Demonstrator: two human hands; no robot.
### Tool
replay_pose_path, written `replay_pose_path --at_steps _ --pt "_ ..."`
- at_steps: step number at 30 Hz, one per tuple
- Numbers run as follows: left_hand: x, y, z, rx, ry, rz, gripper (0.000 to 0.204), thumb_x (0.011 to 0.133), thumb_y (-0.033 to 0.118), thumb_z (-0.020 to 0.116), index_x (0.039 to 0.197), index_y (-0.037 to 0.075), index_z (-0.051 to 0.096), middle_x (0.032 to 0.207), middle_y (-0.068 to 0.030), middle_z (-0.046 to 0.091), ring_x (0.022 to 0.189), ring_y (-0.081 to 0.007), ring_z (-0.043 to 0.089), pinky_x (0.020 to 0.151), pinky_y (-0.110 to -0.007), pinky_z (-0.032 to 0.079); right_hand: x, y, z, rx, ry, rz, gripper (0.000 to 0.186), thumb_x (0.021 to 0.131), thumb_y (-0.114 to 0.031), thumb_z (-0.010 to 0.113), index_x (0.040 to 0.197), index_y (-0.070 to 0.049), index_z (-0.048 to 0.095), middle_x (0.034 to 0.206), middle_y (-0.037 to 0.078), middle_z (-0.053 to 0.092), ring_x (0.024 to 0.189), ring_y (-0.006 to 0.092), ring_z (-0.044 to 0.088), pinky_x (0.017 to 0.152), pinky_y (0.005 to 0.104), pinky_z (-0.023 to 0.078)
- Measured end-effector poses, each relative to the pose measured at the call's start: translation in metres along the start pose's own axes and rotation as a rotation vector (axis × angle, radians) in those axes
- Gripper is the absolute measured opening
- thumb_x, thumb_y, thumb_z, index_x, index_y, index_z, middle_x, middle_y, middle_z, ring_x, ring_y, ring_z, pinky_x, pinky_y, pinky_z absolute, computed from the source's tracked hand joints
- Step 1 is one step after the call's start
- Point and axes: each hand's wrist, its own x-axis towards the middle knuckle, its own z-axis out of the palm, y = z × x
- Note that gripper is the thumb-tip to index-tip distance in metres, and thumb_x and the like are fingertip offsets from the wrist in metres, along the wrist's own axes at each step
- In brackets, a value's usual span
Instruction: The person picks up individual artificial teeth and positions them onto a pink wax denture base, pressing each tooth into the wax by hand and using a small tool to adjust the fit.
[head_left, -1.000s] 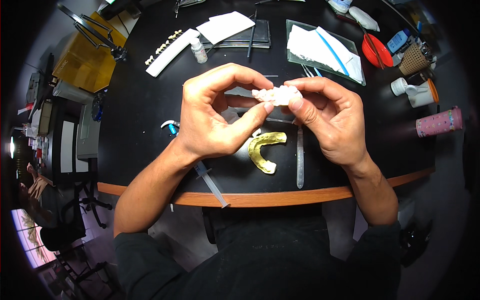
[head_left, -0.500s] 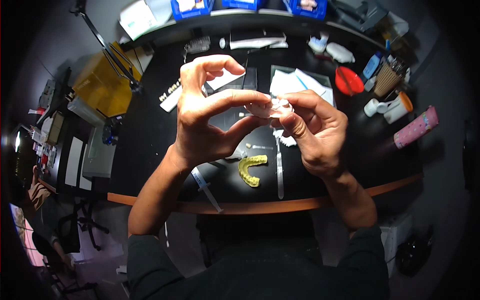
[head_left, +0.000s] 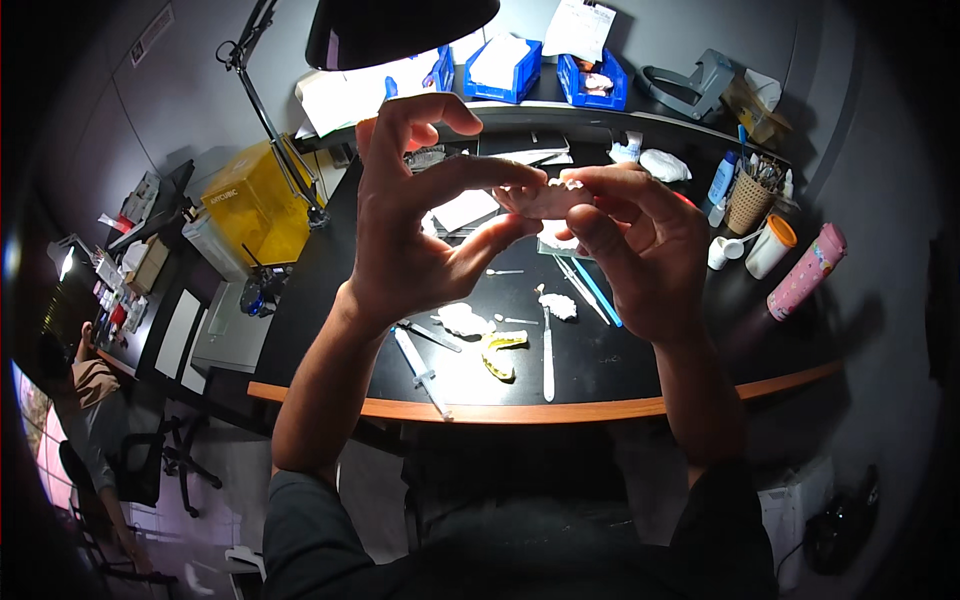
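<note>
Raised over the black desk is a pale pinkish-white dental model (head_left: pixel 548 204), a small arch with teeth along its top edge. My left hand (head_left: pixel 405 215) pinches its left end between thumb and index finger, the other fingers raised. At the right end, my right hand (head_left: pixel 645 240) grips it with thumb and fingers. Below lies a yellow horseshoe-shaped dental arch (head_left: pixel 503 356), with a syringe (head_left: pixel 418 370) to its left and a slim spatula (head_left: pixel 548 365) to its right. White crumpled clumps (head_left: pixel 465 320) rest nearby. A blue stick (head_left: pixel 598 292) lies beneath my right hand.
A black lamp shade (head_left: pixel 400 30) hangs above the far side. Blue bins (head_left: pixel 503 70) line the back shelf. At right stand a brush holder (head_left: pixel 752 205), an orange-lidded jar (head_left: pixel 771 248) and a pink bottle (head_left: pixel 806 272). A yellow box (head_left: pixel 250 215) and another person (head_left: pixel 95 400) are at left.
The view has tipped upward, bringing in the lamp shade and more of the shelf. Both hands still hold the dental model, now turned so its teeth point up.
</note>
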Motion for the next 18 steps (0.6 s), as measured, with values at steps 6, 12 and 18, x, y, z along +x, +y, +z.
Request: replay_pose_path --at_steps 6,12,18 --pt "0.0006 0.0052 -0.0066 0.004 -0.025 -0.019 0.047 0.063 0.031 0.101 0.106 0.021 0.083 0.127 -0.0079 0.056 0.122 -0.0238 0.053 0.096 -0.042 0.043 -0.0026 -0.0052 0.0029 -0.02 0.002 -0.071 0.027 0.094 -0.014 0.082 0.118 -0.004 0.074 0.106 0.007 0.072 0.095 0.0137 0.075 0.071 0.0244 0.059" --pt "0.0023 0.0027 -0.0046 -0.004 -0.032 -0.026 0.045 0.063 0.031 0.1 0.104 0.021 0.083 0.128 -0.0085 0.057 0.123 -0.0242 0.053 0.098 -0.043 0.04 -0.0023 -0.0008 0.0035 -0.014 0.019 -0.047 0.028 0.093 -0.015 0.083 0.118 -0.004 0.074 0.105 0.008 0.072 0.094 0.0144 0.075 0.071 0.0249 0.059" --pt "0.003 -0.0042 0.0012 -0.04 0.003 -0.035 0.043 0.061 0.027 0.098 0.101 0.026 0.084 0.129 -0.0067 0.061 0.126 -0.0231 0.054 0.099 -0.043 0.04 0.0028 0.0039 0.003 -0.033 0.018 -0.027 0.029 0.093 -0.016 0.083 0.117 -0.004 0.074 0.105 0.008 0.072 0.094 0.0156 0.076 0.071 0.0256 0.059"
